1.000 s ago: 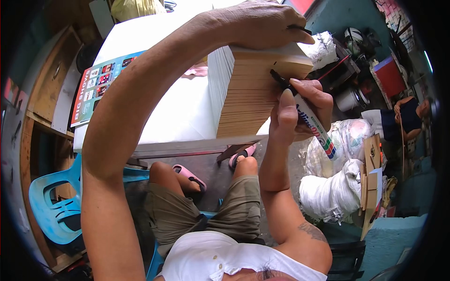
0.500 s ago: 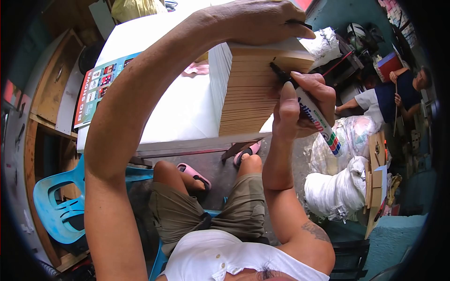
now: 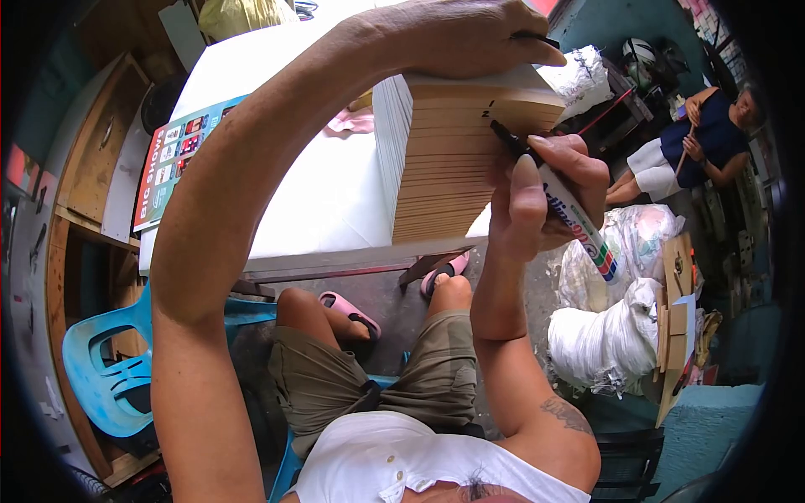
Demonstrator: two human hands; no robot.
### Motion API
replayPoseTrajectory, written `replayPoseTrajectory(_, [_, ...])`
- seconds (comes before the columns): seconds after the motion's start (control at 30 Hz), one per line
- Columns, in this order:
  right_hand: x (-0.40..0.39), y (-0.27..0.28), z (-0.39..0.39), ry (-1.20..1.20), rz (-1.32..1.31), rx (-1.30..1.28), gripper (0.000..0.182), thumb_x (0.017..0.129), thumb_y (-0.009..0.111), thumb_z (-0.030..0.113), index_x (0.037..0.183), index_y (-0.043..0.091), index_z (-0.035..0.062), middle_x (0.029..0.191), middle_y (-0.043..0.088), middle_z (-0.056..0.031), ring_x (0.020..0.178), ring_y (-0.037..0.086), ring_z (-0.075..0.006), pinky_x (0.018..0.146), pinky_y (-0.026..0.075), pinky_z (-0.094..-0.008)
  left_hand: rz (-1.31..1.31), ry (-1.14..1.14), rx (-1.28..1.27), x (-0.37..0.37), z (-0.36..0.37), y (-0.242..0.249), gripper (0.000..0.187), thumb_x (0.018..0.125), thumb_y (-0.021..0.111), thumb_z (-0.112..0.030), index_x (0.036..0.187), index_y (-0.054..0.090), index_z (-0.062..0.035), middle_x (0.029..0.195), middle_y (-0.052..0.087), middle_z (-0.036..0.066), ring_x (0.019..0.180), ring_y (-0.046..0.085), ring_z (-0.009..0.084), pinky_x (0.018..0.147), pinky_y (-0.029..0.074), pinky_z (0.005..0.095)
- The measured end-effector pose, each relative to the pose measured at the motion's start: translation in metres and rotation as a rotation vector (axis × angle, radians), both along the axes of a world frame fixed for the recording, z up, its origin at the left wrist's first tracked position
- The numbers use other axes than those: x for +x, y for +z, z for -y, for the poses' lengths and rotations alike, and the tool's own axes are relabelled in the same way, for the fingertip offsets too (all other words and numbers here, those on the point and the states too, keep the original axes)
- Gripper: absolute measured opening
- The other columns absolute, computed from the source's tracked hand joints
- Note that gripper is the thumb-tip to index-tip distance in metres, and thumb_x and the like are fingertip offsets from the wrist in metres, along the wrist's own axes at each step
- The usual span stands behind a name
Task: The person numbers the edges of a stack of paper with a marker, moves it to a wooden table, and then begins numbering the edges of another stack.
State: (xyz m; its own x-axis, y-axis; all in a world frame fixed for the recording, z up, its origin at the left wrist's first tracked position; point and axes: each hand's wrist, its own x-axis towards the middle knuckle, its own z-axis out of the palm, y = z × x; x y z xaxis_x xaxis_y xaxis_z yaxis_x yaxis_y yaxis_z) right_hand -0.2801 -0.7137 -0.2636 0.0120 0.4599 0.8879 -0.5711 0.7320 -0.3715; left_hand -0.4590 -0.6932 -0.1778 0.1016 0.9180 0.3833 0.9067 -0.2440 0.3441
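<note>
A tall stack of thin boards point(image 3: 444, 163), white on top and brown along the edges, stands on the white table point(image 3: 319, 201). My left hand point(image 3: 457, 38) lies on top of the stack, fingers curled over its far edge, with a thin black thing under the fingertips. My right hand point(image 3: 545, 193) grips a black-tipped marker point(image 3: 570, 210) with a white, red and green label. The marker tip touches the brown side of the stack near its top, just below a small dark mark point(image 3: 485, 112) on that side.
A poster point(image 3: 172, 155) lies on the table's left. A blue plastic chair point(image 3: 105, 369) stands at lower left beside a wooden shelf point(image 3: 71, 210). White sacks point(image 3: 604, 335) and cardboard pieces point(image 3: 671, 327) lie to the right. Another person point(image 3: 700, 134) sits at upper right.
The marker tip has shifted a little down the stack's side, leaving a small dark mark above it. The person at upper right has moved and now sits more upright. My left hand stayed put.
</note>
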Motion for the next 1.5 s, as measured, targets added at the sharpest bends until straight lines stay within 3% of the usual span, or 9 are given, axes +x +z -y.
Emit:
replayPoseTrajectory(0.1, [0.010,-0.008,0.008,-0.087,0.187,-0.008,0.031,0.075,0.072,0.017,0.091,0.060,-0.0063,0.074,0.054,-0.0076,0.062,0.051,-0.0110,0.054,0.041,-0.0208,0.042,-0.016,-0.009,0.016,0.034,0.020,0.043,0.103,0.047,-0.037,0.106,0.064,0.0020,0.097,0.068,0.022,0.089,0.066,0.0322,0.080,0.051,0.0413])
replayPoseTrajectory(0.17, [0.001,-0.007,-0.002,-0.168,0.097,0.191,0.030,0.076,0.072,0.016,0.091,0.060,-0.0062,0.074,0.054,-0.0076,0.058,0.050,-0.0097,0.051,0.041,-0.0197,0.072,-0.043,-0.007,0.025,0.053,0.032,0.043,0.103,0.047,-0.037,0.107,0.064,0.0020,0.096,0.067,0.022,0.089,0.066,0.0323,0.080,0.051,0.0415])
replayPoseTrajectory(0.23, [0.000,-0.011,-0.004,-0.129,0.046,0.167,0.028,0.066,0.063,0.002,0.094,0.064,-0.0036,0.074,0.064,-0.0140,0.056,0.055,-0.0112,0.058,0.046,-0.0210,0.064,-0.059,0.008,0.024,0.052,0.031,0.043,0.103,0.047,-0.038,0.108,0.064,0.0019,0.096,0.067,0.022,0.090,0.066,0.0324,0.081,0.051,0.0416])
replayPoseTrajectory(0.57, [0.001,-0.013,-0.003,-0.082,0.067,0.104,0.027,0.070,0.069,0.001,0.096,0.062,-0.0050,0.077,0.065,-0.0163,0.060,0.057,-0.0107,0.059,0.048,-0.0213,0.050,-0.030,0.030,0.022,0.049,0.028,0.044,0.103,0.047,-0.040,0.111,0.063,0.0005,0.102,0.066,0.023,0.097,0.065,0.0344,0.086,0.050,0.0426])
replayPoseTrajectory(0.7, [-0.005,-0.012,-0.008,-0.152,0.042,0.198,0.031,0.080,0.071,0.017,0.097,0.059,-0.0058,0.071,0.053,-0.0082,0.049,0.050,-0.0084,0.041,0.042,-0.0209,0.092,-0.030,-0.039,0.025,0.054,0.034,0.043,0.103,0.047,-0.039,0.110,0.063,0.0003,0.100,0.066,0.022,0.096,0.065,0.0334,0.085,0.050,0.0422])
replayPoseTrajectory(1.03, [-0.004,-0.017,-0.011,-0.143,0.035,0.183,0.033,0.079,0.070,0.020,0.096,0.058,-0.0065,0.074,0.054,-0.0098,0.048,0.049,-0.0085,0.039,0.039,-0.0212,0.077,-0.062,0.014,0.023,0.050,0.028,0.042,0.103,0.047,-0.038,0.112,0.063,-0.0005,0.102,0.066,0.022,0.097,0.065,0.0330,0.086,0.050,0.0415])
replayPoseTrajectory(1.23, [-0.003,-0.010,-0.009,-0.194,0.053,0.279,0.032,0.079,0.071,0.018,0.094,0.058,-0.0068,0.074,0.055,-0.0100,0.054,0.049,-0.0083,0.045,0.038,-0.0196,0.131,-0.095,-0.015,0.027,0.057,0.033,0.042,0.103,0.047,-0.037,0.112,0.063,0.0002,0.102,0.066,0.022,0.097,0.065,0.0327,0.086,0.050,0.0411])
replayPoseTrajectory(1.33, [0.004,-0.014,-0.005,-0.127,0.067,0.163,0.033,0.078,0.073,0.018,0.093,0.057,-0.0066,0.076,0.057,-0.0123,0.057,0.050,-0.0089,0.047,0.039,-0.0193,0.159,-0.126,-0.030,0.026,0.063,0.037,0.042,0.103,0.047,-0.038,0.111,0.063,0.0005,0.101,0.066,0.022,0.096,0.065,0.0322,0.085,0.050,0.0410])
replayPoseTrajectory(1.5, [0.003,-0.021,-0.011,-0.144,0.058,0.220,0.034,0.081,0.075,0.019,0.094,0.056,-0.0066,0.079,0.060,-0.0160,0.056,0.052,-0.0087,0.042,0.039,-0.0195,0.101,-0.023,-0.039,0.028,0.052,0.033,0.042,0.103,0.048,-0.038,0.110,0.063,0.0005,0.100,0.066,0.022,0.094,0.066,0.0309,0.084,0.050,0.0402])
